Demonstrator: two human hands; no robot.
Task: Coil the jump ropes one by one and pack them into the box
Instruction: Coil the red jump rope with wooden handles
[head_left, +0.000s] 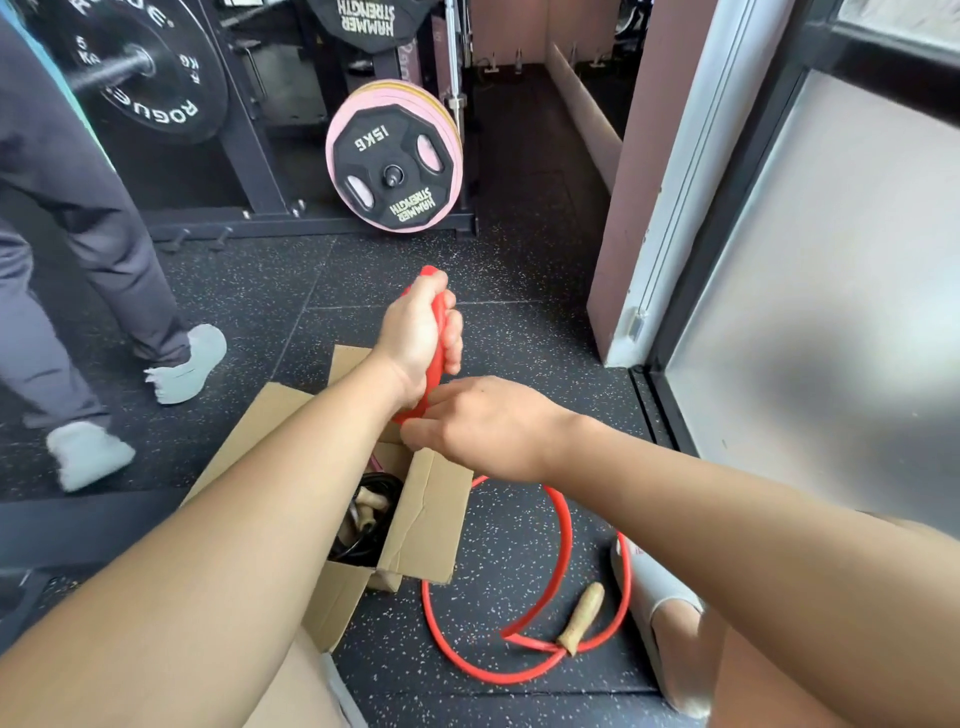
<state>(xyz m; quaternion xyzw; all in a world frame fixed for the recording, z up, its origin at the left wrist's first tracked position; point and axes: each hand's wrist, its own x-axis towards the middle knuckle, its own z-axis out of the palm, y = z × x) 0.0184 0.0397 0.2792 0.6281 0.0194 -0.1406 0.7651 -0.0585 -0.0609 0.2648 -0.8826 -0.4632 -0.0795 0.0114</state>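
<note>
- Wooden handle (582, 618) of the red jump rope (565, 525) lay on the speckled floor (519, 322), right of the box (423, 525) and well apart from it.
- The rope's loose loop lay on the floor just right of the box. One strand ran up past the box's right flap toward the hands.
- Wearer's pale shoe (660, 597) was further right of the box, just beside the loop.
- Box was cardboard and sat on the floor with its flaps open. Inside it were a coiled black rope (363, 540) and a second wooden handle (370, 501).
- Right hand (483, 426) was above the box's right flap, fingers curled at the lower end of the red bunch and thumb against it. It looked like a pinch, but the contact was partly hidden.
- Left hand (418, 338) was above the box's far edge, in a fist wrapped round the folded red rope. A red bend stuck out of the top of the fist.
- Another person's legs (88, 218) in grey trousers and pale shoes stood left of the box, well apart.
- Far beyond the box, a pink-edged 15KG plate (395, 166) hung on a rack.
- A black ROGUE plate (140, 67) was beyond the box, to its left.
</note>
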